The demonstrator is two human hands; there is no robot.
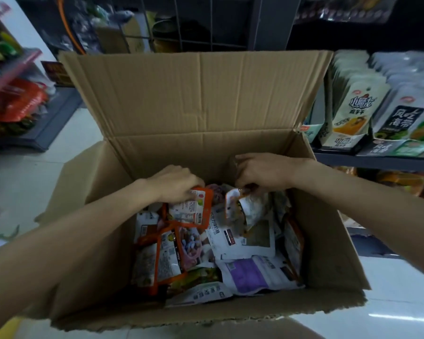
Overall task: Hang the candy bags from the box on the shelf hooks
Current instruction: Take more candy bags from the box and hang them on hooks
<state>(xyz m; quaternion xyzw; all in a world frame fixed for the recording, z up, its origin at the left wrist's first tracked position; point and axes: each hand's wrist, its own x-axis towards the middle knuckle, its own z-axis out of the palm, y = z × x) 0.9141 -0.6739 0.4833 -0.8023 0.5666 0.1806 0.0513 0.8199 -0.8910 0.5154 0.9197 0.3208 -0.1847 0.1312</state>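
Orange-edged candy bag (190,207) pinched by left hand (174,183); right hand (262,172) grips another bag (240,206) (both inside box (328,241)).

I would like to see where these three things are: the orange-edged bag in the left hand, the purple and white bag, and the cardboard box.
orange-edged bag (192,211): head view, on its printed front.
purple and white bag (249,275): head view, on its purple panel.
cardboard box (201,99): head view, on the raised far flap.

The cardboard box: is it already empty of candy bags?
No, the cardboard box holds many candy bags, and both hands reach into it.
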